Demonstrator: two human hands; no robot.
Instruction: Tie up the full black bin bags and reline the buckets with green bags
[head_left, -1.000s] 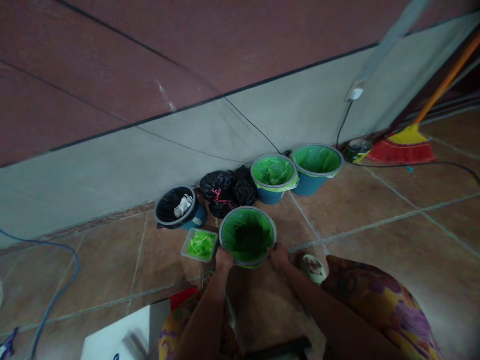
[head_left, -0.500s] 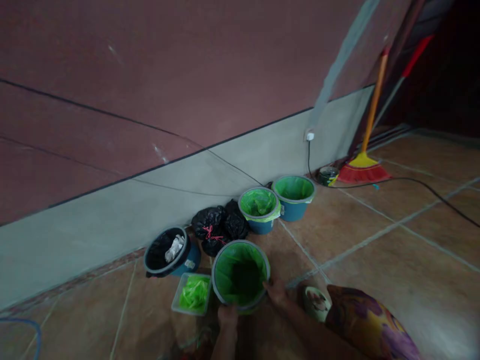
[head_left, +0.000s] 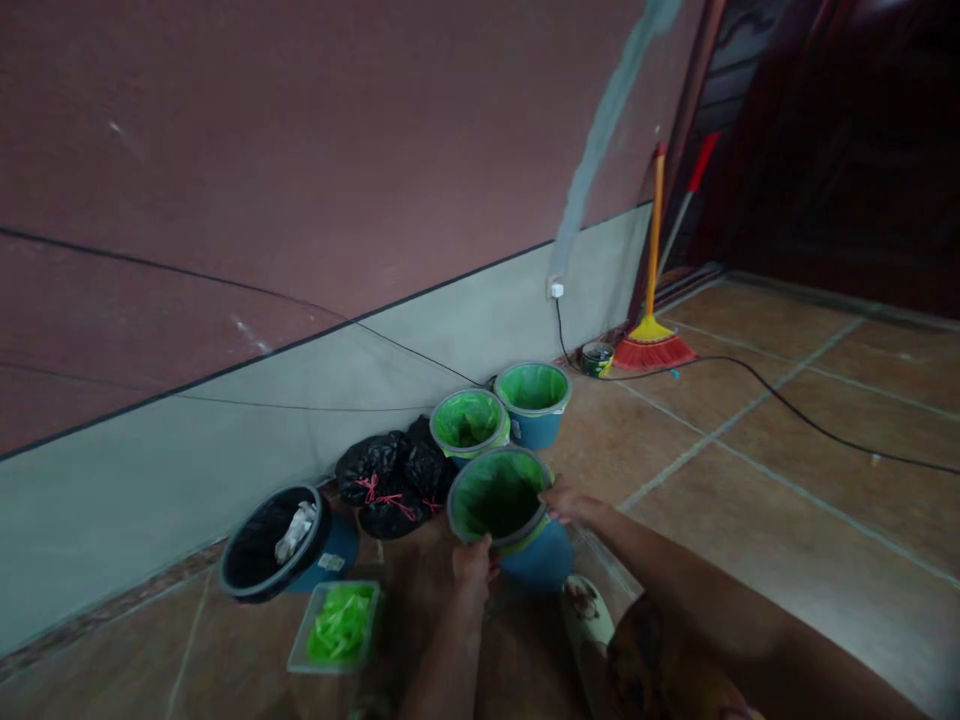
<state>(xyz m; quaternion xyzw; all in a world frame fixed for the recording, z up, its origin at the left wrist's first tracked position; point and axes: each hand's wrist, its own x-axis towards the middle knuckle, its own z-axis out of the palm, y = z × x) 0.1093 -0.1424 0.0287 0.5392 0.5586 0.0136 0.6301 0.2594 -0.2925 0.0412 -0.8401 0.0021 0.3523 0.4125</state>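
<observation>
A blue bin with a green liner [head_left: 504, 505] is held off the floor between both my hands. My left hand [head_left: 472, 560] grips its near rim with fingers curled. My right hand [head_left: 566, 500] clasps the rim on the right side. Behind it two more blue bins with green liners [head_left: 469, 425] [head_left: 534, 398] stand by the wall. Tied black rubbish bags [head_left: 390, 485] lie to the left of them.
A blue bin with a black liner [head_left: 274, 548] holds crumpled white paper. A clear tray of green pieces [head_left: 339, 625] sits on the tiled floor. A red and yellow broom [head_left: 651, 340] leans in the corner, and a black cable [head_left: 787, 405] crosses the floor. My patterned slipper [head_left: 589, 605] is below the bin.
The held bin has been lifted and shifted right, toward the two bins by the wall. The view has swung up and to the right, showing more of the corner.
</observation>
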